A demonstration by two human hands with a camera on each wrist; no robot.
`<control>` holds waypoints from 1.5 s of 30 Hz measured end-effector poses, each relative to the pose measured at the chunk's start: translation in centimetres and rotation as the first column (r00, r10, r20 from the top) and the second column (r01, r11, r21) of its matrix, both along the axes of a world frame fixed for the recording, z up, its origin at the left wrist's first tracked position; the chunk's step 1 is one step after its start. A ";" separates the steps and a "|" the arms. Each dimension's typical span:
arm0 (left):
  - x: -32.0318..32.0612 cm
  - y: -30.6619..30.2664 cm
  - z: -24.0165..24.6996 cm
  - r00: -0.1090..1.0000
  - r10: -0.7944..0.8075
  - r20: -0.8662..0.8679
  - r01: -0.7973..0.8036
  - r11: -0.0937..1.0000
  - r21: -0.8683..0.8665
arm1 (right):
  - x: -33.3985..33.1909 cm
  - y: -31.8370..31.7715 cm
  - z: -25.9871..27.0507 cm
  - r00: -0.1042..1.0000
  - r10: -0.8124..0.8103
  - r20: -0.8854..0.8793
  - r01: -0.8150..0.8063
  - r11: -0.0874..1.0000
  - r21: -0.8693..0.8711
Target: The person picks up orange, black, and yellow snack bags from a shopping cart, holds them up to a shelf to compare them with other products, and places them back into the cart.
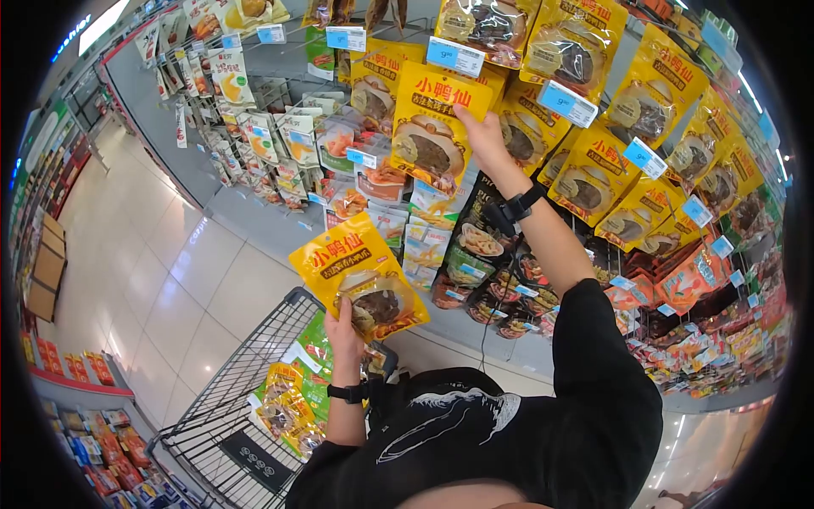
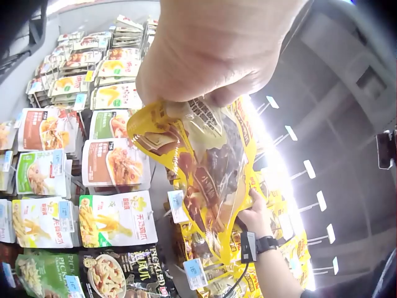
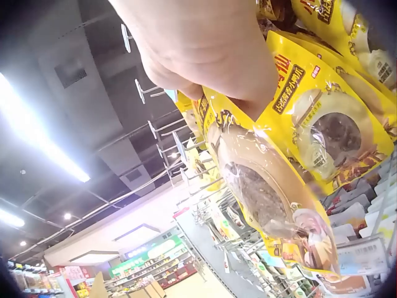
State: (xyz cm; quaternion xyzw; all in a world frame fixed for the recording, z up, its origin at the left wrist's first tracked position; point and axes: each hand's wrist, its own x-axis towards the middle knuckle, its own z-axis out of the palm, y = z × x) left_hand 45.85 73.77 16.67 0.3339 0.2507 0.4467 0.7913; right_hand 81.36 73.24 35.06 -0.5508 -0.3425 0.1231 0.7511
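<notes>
In the head view my left hand [image 1: 343, 338] grips a yellow snack bag [image 1: 360, 276] by its lower edge, thumb over the front, above the shopping cart [image 1: 246, 416]. My right hand [image 1: 485, 140] is raised to the rack and pinches another yellow snack bag [image 1: 432, 127] by its upper right edge, in front of similar hanging bags. The left wrist view shows the left hand's bag [image 2: 211, 167] close up, its clear window showing dark pieces. Up close in the right wrist view, the right hand's bag [image 3: 260, 186] hangs beneath the hand [image 3: 205, 56].
More yellow bags [image 1: 585, 174] hang on hooks at the right, with price tags [image 1: 568, 103] at the hook ends. White packets [image 1: 229, 76] fill the rack's left side. The cart holds yellow packs [image 1: 284, 399] and green packs [image 1: 315, 343]. A tiled aisle [image 1: 170, 288] runs along the left.
</notes>
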 end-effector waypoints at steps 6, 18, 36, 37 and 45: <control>-0.5 0.5 0.0 1.000 -0.004 -0.005 0.004 1.000 0.024 | 0.2 -0.4 0.2 1.000 -0.022 -0.014 0.021 1.000 -0.004; -0.6 0.7 -0.4 0.999 -0.021 0.032 0.020 1.000 0.024 | -0.2 -1.0 1.4 0.948 0.009 -0.318 0.013 0.998 0.066; -2.4 0.3 -0.5 0.997 -0.061 0.036 0.059 0.996 0.071 | -6.2 -4.3 -0.2 0.866 0.323 -0.381 -0.309 0.946 0.101; -2.6 0.2 0.0 0.997 -0.062 0.034 0.060 0.996 0.071 | -7.2 -4.7 -0.8 0.833 0.375 -0.407 -0.376 0.923 0.083; -3.6 0.4 -0.8 0.959 -0.220 -0.177 0.263 0.926 0.271 | -13.2 -7.4 -6.1 0.694 0.517 -0.502 -0.664 0.729 -0.168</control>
